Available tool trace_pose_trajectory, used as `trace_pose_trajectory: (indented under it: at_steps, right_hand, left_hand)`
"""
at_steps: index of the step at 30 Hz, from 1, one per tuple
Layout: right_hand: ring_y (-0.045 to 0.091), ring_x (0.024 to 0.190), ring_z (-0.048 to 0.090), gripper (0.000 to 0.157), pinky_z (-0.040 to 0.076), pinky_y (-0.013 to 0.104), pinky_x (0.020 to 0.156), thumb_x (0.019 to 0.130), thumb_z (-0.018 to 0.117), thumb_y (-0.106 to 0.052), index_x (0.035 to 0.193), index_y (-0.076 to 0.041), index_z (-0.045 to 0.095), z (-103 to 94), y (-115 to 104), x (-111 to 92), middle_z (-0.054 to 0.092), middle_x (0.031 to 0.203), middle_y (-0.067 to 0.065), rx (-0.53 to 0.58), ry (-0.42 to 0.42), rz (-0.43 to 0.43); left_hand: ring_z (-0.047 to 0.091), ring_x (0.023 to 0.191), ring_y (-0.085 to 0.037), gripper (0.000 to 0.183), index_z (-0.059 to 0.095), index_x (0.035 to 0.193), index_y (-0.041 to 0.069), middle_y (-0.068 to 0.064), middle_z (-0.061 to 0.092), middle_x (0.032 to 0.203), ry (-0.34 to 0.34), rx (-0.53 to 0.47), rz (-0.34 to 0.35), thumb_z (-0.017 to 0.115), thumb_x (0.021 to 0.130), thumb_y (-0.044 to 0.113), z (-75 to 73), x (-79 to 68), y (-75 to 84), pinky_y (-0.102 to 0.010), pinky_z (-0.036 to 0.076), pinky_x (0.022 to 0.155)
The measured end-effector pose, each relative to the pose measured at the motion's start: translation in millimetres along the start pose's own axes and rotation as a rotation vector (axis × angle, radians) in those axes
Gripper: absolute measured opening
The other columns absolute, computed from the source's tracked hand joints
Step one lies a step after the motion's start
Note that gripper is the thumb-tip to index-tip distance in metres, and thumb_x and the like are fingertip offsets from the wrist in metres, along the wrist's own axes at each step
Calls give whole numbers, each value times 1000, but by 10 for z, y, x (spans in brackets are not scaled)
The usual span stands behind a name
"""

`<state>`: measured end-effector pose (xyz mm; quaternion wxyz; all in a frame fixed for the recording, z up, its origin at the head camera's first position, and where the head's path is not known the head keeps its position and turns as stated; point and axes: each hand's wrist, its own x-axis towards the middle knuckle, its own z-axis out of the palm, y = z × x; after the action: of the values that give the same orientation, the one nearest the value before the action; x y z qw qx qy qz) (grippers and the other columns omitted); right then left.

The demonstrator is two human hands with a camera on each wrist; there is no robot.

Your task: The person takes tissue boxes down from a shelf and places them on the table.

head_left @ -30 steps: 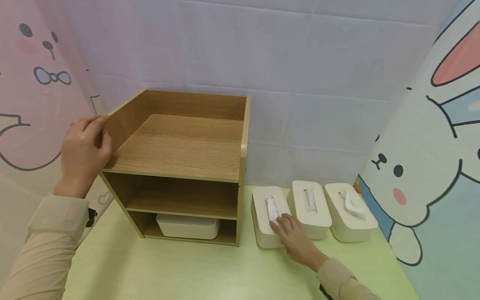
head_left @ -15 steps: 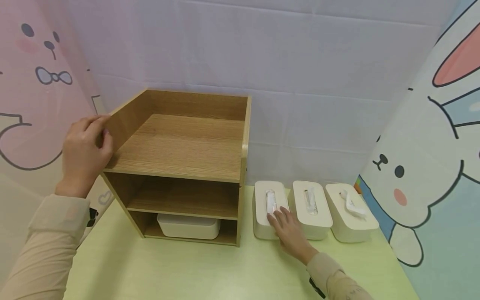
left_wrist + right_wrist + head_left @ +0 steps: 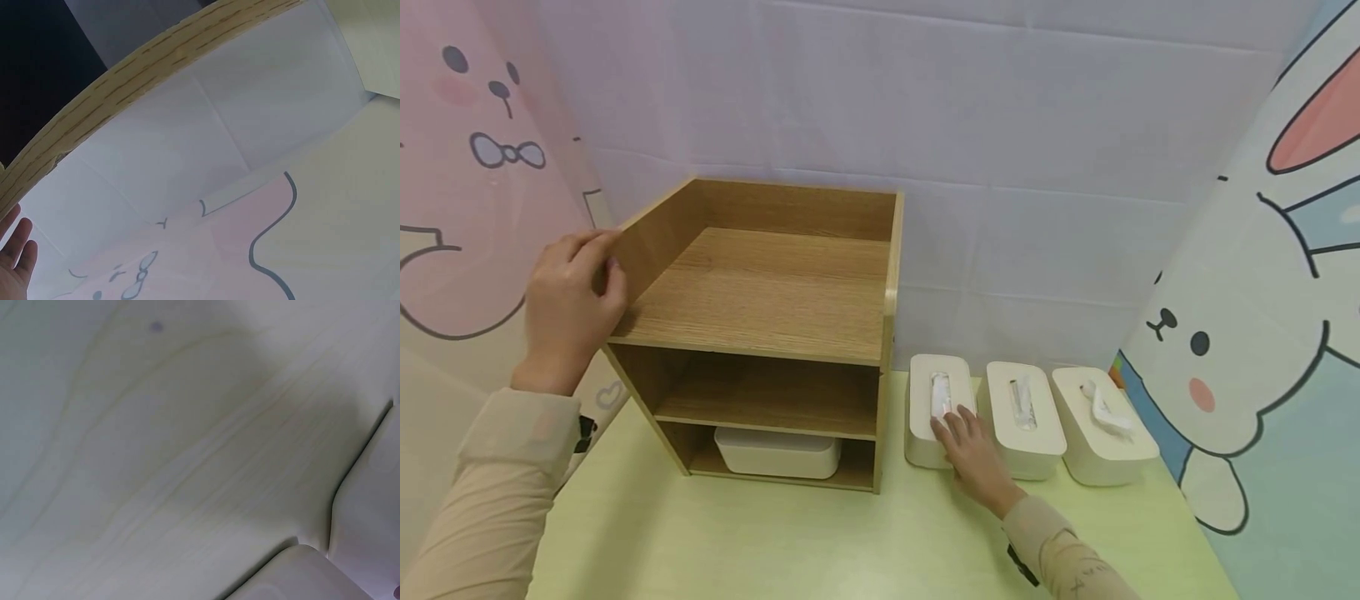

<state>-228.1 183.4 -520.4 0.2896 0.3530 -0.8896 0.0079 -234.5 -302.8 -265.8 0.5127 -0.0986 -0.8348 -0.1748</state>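
A wooden desktop shelf (image 3: pixel 775 275) stands on the table at centre left. My left hand (image 3: pixel 572 292) grips its left side panel near the front, and part of the hand's fingers (image 3: pixel 17 250) shows below the panel edge in the left wrist view. To the right of the shelf, three white tissue boxes sit side by side. Over the front of the nearest tissue box (image 3: pixel 929 427) lies my right hand (image 3: pixel 976 454), fingers extended and touching the lid by the tissue slot. The middle tissue box (image 3: pixel 1026 437) and right tissue box (image 3: pixel 1105 458) stand apart from it.
A white container (image 3: pixel 778 452) sits in the shelf's bottom compartment. The pale green table (image 3: pixel 760 542) extends in front. Behind hangs a white cloth backdrop (image 3: pixel 1045 125), with printed cartoon panels on both sides.
The nearest tissue box has slid back toward the backdrop, its front edge now further from me. My right hand moved back with it. The left hand stayed on the panel.
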Motion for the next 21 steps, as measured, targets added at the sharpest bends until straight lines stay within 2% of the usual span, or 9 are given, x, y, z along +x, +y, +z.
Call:
trace_pose_trajectory:
  at_steps: [14,21]
  right_hand:
    - [43,116,46,66,44,58,89,67,75,-7,126,-8,45,12,-28,55,50,119,18,12,-50,74]
    - [40,120,43,61,42,58,92,73,70,-9,128,-9,44,-4,-72,53,49,123,18,6,-109,137]
  left_hand:
    - [53,93,-43,31,64,108,-1,-22,62,103,8,2,1,47,85,9,3,-1,-10,-51,40,81]
    - [53,94,-43,31,64,108,-1,-22,62,103,7,-5,-2,47,85,9,3,-5,-6,-51,40,81]
